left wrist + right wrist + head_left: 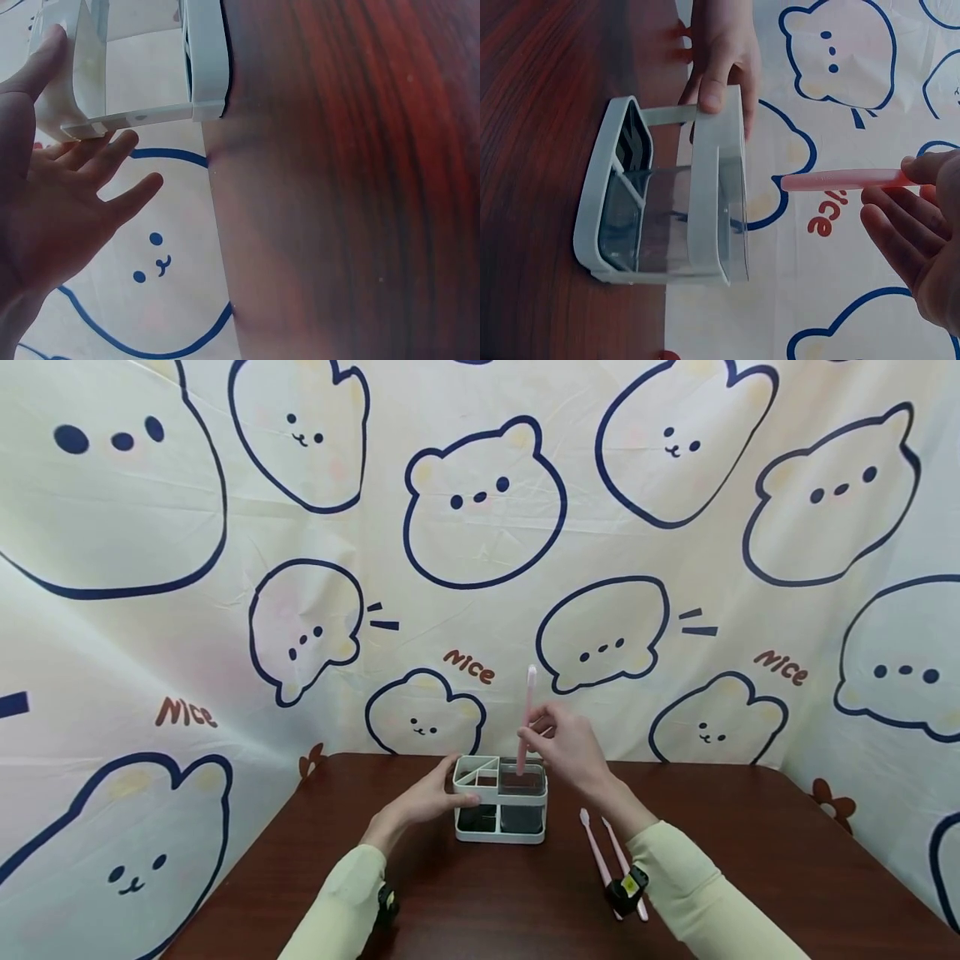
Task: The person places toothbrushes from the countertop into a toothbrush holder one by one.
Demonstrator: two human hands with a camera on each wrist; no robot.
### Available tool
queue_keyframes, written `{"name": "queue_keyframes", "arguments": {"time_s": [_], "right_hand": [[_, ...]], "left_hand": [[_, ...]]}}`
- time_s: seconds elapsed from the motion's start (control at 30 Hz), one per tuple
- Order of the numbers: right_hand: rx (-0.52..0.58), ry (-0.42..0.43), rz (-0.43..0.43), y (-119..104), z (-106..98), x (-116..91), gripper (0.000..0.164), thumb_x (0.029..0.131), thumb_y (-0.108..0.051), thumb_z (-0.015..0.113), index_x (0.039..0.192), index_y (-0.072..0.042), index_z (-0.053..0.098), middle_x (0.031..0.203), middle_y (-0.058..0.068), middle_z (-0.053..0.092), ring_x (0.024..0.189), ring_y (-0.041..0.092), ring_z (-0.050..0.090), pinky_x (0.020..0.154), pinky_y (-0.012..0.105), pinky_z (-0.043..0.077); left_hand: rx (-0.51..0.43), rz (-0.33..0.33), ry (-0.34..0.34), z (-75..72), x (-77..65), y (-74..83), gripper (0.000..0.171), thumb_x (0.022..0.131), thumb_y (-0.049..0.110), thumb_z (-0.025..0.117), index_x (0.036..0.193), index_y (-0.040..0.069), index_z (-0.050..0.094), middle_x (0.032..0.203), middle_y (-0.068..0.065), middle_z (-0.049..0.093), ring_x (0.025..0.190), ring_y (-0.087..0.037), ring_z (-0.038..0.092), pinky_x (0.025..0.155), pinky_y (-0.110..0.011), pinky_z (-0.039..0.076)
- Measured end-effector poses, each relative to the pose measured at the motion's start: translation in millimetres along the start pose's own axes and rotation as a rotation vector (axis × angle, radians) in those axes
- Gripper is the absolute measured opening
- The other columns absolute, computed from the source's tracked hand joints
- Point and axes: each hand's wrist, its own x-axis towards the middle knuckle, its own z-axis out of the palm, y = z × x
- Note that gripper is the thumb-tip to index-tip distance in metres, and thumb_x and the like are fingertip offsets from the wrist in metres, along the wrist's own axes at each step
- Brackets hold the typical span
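Note:
My right hand (567, 748) pinches a pink toothbrush (840, 180) between thumb and fingertips. The brush stands nearly upright, handle end down, over the right compartment of a white toothbrush holder (498, 799). That compartment has a clear plastic cup (666, 225) in it; in the right wrist view the handle's tip is short of the cup's rim. At the holder's left side, my left hand (422, 795) grips the upper frame, thumb (51, 56) on the front and fingers behind. Slanted dividers (480, 770) split the left half of the holder's top.
Two more pink toothbrushes (596, 847) lie side by side on the dark brown wooden table (465, 902), right of the holder and partly under my right wrist. A cloth printed with cartoon animals (480, 543) hangs behind the table and along both sides.

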Motion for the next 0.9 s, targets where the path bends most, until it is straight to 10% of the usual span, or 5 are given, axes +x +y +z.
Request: {"name": "queue_keyframes", "arguments": {"time_s": [0.9], "right_hand": [[0.052,-0.055,0.054,-1.7,38.5,-1.7,0.012,0.091,-0.016,0.073,0.096,-0.012,0.064,0.087,0.004,0.074,0.073,0.019,0.069,0.049,0.024,0.054]], "left_hand": [[-0.004,0.015,-0.011,-0.3,-1.1,-2.4,0.093,0.083,0.047,0.078,0.155,0.022,0.024,0.155,-0.01,0.037,0.137,-0.031,0.041,0.114,-0.059,0.033]]}}
